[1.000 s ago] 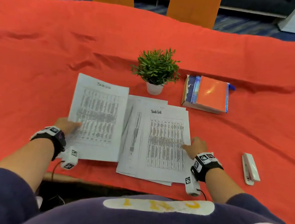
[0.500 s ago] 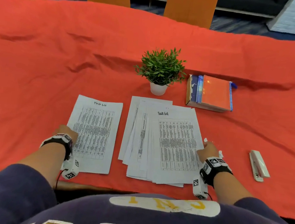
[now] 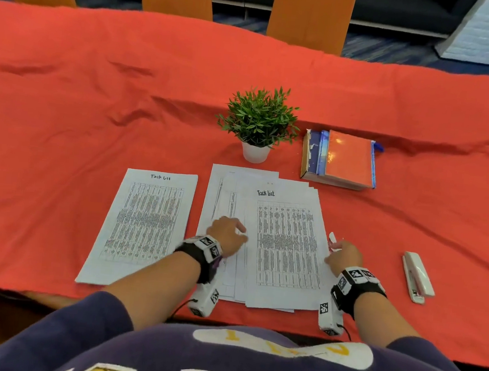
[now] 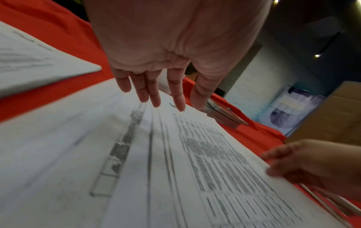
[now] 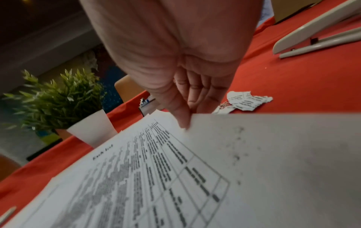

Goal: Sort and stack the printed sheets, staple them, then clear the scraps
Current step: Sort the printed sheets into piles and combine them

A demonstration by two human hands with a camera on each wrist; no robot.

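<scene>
The table (image 3: 66, 110), under a wrinkled red cloth, carries everything. A fanned pile of printed sheets (image 3: 285, 248) lies at six o'clock, its edges uneven, dense tables under a "Task list" heading; one single sheet (image 3: 145, 224) lies apart at eight o'clock, seemingly sorted out. The left hand (image 3: 227, 234) rests with relaxed, straight fingers on the pile, likely steadying it, while the right hand (image 3: 345, 254) pinches the top sheet's right edge to lift it. The stapler (image 3: 417, 277) waits at four o'clock; torn scraps (image 5: 246, 101) lie just beside the pile.
</scene>
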